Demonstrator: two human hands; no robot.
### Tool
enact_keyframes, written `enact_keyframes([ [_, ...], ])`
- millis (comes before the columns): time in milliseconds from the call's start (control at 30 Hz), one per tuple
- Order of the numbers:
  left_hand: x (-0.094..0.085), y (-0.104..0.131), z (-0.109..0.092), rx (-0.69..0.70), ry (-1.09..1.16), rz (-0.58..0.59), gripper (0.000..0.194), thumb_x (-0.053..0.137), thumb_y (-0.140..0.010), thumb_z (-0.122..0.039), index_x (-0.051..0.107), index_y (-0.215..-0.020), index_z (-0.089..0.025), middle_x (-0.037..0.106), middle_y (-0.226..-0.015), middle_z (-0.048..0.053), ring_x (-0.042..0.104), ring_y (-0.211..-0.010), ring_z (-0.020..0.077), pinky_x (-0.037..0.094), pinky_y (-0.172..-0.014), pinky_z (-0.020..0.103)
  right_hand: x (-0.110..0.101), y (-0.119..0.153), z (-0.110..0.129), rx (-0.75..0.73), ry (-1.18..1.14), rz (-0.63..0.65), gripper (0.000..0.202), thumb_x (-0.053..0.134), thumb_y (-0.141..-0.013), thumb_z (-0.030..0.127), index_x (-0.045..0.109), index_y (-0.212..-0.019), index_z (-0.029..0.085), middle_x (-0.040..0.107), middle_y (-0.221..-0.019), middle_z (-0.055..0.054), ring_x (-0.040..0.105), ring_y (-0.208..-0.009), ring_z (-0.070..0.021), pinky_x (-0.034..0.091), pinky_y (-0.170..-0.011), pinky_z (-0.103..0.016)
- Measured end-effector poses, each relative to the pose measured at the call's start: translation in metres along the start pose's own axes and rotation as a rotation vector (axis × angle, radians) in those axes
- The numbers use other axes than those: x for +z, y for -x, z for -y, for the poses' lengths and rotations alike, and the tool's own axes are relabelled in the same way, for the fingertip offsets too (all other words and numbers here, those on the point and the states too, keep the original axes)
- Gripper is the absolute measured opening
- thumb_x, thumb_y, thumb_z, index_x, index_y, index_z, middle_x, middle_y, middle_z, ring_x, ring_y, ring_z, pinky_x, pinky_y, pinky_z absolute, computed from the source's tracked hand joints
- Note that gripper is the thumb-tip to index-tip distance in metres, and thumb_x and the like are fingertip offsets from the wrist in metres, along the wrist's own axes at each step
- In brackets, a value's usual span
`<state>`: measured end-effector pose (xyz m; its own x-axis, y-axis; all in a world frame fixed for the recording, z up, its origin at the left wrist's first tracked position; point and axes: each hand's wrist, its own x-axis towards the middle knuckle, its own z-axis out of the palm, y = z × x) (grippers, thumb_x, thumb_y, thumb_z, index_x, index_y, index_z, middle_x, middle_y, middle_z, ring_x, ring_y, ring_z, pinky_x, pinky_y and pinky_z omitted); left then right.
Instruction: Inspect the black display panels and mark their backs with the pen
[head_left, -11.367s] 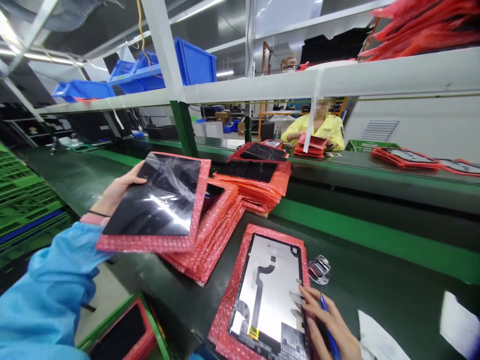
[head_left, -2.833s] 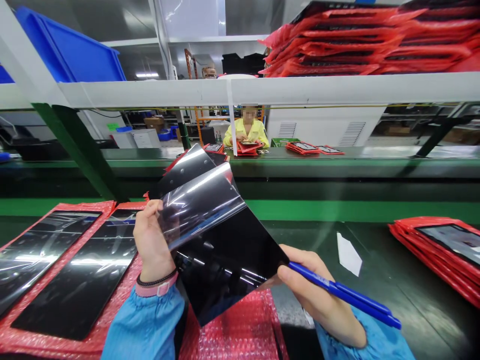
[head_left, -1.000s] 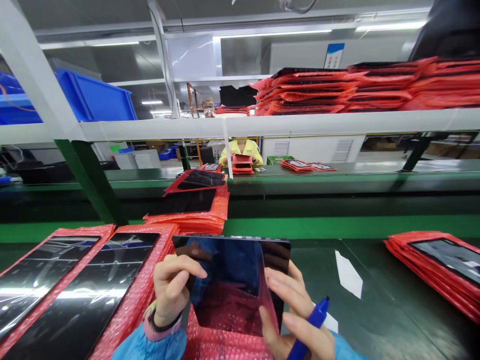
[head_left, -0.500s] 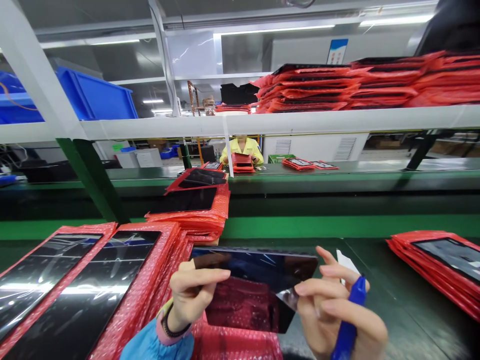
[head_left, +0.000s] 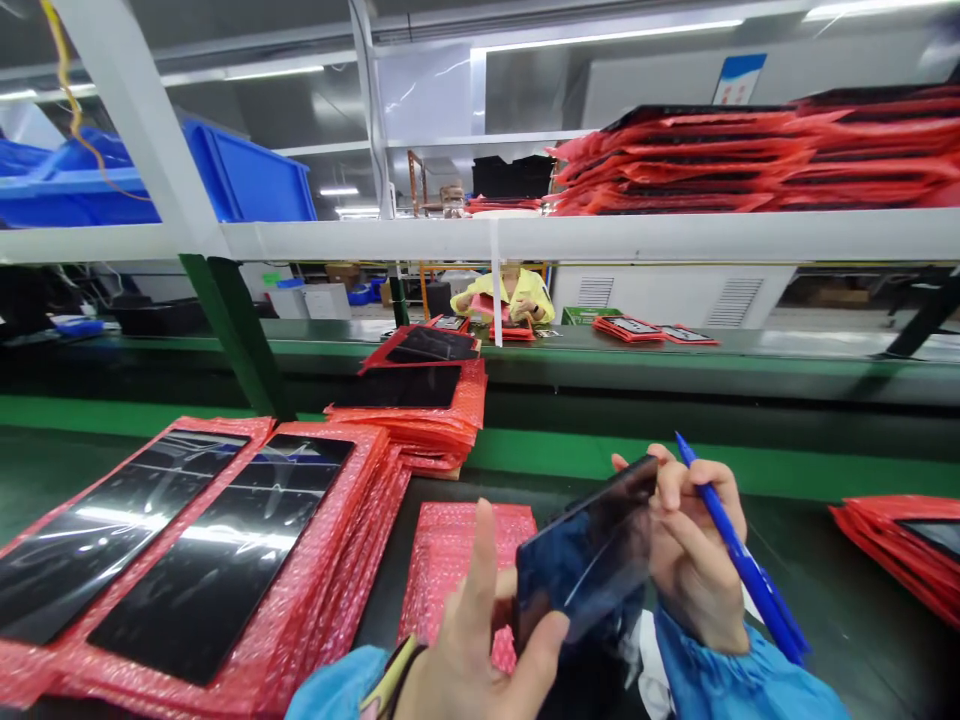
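Observation:
A glossy black screen panel [head_left: 581,555] is held tilted up between my two hands. My left hand [head_left: 480,645] grips its lower left edge, thumb on the near face and index finger pointing up. At its upper right edge, my right hand [head_left: 697,545] pinches the panel and also holds a blue pen [head_left: 750,575] slanting across its fingers. The fingers behind the panel are mostly hidden. Below and left of the panel lies a red bubble-wrap sheet or bag [head_left: 442,540]. Something whitish [head_left: 651,665] shows beneath my right wrist, too blurred to name.
Stacks of red bubble wrap [head_left: 300,600] bearing black panels [head_left: 225,560] stand at left; another stack [head_left: 457,440] lies behind. More red packs [head_left: 896,550] sit at right. A white shelf beam [head_left: 420,238] crosses overhead. Across the bench a person in yellow [head_left: 510,290] works.
The panel has turned from level to steeply tilted and moved right, uncovering more red bubble wrap. My right hand's pen now points up and left. The view has swung left.

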<state>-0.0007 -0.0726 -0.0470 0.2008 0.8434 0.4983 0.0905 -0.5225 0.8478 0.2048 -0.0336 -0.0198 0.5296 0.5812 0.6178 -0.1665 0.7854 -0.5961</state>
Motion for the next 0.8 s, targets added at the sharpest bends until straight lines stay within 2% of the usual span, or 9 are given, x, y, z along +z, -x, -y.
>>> enact_keyframes([
  [133,0.000,0.005,-0.009,-0.037,-0.198,-0.031,0.106,0.063,-0.087,-0.030,-0.023,-0.149,-0.035,0.076,-0.099,-0.002,0.072,-0.087,0.0180,0.058,-0.073,0.022,-0.002,0.000,-0.007,0.067,-0.033,-0.001,0.029,0.075,-0.067,0.015,0.059,-0.089,0.027,0.046,-0.065,0.004,0.056,-0.101,-0.0227,0.045,-0.100,-0.058],
  [200,0.000,0.006,-0.013,-0.049,-0.224,-0.020,0.103,0.064,-0.087,-0.031,-0.017,-0.151,-0.035,0.076,-0.099,-0.001,0.072,-0.085,0.0185,0.058,-0.071,0.022,-0.003,0.001,-0.009,0.085,-0.027,-0.017,0.030,0.076,-0.065,0.017,0.060,-0.089,0.027,0.045,-0.065,0.004,0.055,-0.102,-0.0224,0.043,-0.103,-0.057],
  [300,-0.001,0.006,-0.016,-0.123,-0.180,0.007,0.083,0.063,-0.087,-0.035,0.014,-0.154,-0.038,0.074,-0.109,0.002,0.071,-0.094,0.0228,0.059,-0.077,0.027,-0.001,0.002,-0.008,0.121,-0.010,-0.034,0.031,0.078,-0.065,0.020,0.059,-0.089,0.027,0.043,-0.066,0.004,0.055,-0.103,-0.0218,0.041,-0.106,-0.056],
  [367,-0.002,0.006,-0.014,-0.201,-0.144,0.007,0.069,0.064,-0.085,-0.038,0.036,-0.148,-0.039,0.073,-0.111,0.005,0.070,-0.096,0.0257,0.060,-0.077,0.030,0.001,0.002,-0.007,0.148,-0.020,-0.038,0.030,0.077,-0.066,0.020,0.059,-0.089,0.027,0.042,-0.068,0.004,0.054,-0.103,-0.0213,0.041,-0.106,-0.055],
  [467,-0.005,0.001,-0.009,-0.215,-0.024,0.017,0.062,0.068,-0.082,-0.035,0.049,-0.141,-0.038,0.073,-0.102,0.006,0.071,-0.088,0.0259,0.060,-0.077,0.032,0.005,0.002,-0.004,0.188,-0.042,-0.049,0.030,0.074,-0.065,0.016,0.057,-0.088,0.027,0.040,-0.068,0.004,0.056,-0.099,-0.0214,0.046,-0.102,-0.056],
  [567,-0.008,-0.013,-0.005,-0.067,0.235,0.128,0.057,0.064,-0.086,-0.028,0.049,-0.141,-0.033,0.072,-0.106,0.008,0.070,-0.088,0.0233,0.057,-0.085,0.033,0.007,0.000,-0.002,0.229,-0.028,-0.051,0.030,0.073,-0.064,0.014,0.056,-0.085,0.027,0.038,-0.067,0.005,0.058,-0.089,-0.0213,0.046,-0.100,-0.058],
  [667,-0.011,-0.029,-0.008,-0.007,0.509,0.279,0.063,0.061,-0.090,-0.026,0.036,-0.147,-0.033,0.068,-0.117,0.008,0.069,-0.093,0.0203,0.054,-0.087,0.032,0.005,-0.003,0.001,0.265,0.036,-0.060,0.029,0.075,-0.060,0.017,0.058,-0.081,0.026,0.042,-0.064,0.006,0.056,-0.074,-0.0180,0.040,-0.106,-0.054],
  [733,-0.014,-0.038,-0.011,-0.039,0.654,0.336,0.070,0.063,-0.088,-0.034,0.028,-0.149,-0.034,0.068,-0.116,0.007,0.069,-0.090,0.0203,0.054,-0.081,0.032,0.004,-0.005,0.003,0.317,0.068,-0.097,0.030,0.076,-0.057,0.018,0.059,-0.080,0.025,0.045,-0.063,0.007,0.054,-0.068,-0.0154,0.037,-0.111,-0.048],
  [800,-0.016,-0.044,-0.013,-0.089,0.766,0.336,0.070,0.060,-0.088,-0.047,0.029,-0.149,-0.031,0.070,-0.108,0.007,0.069,-0.083,0.0209,0.054,-0.076,0.033,0.003,-0.005,0.005,0.369,0.060,-0.145,0.031,0.076,-0.056,0.017,0.060,-0.082,0.025,0.046,-0.062,0.008,0.055,-0.068,-0.0138,0.036,-0.112,-0.042],
])
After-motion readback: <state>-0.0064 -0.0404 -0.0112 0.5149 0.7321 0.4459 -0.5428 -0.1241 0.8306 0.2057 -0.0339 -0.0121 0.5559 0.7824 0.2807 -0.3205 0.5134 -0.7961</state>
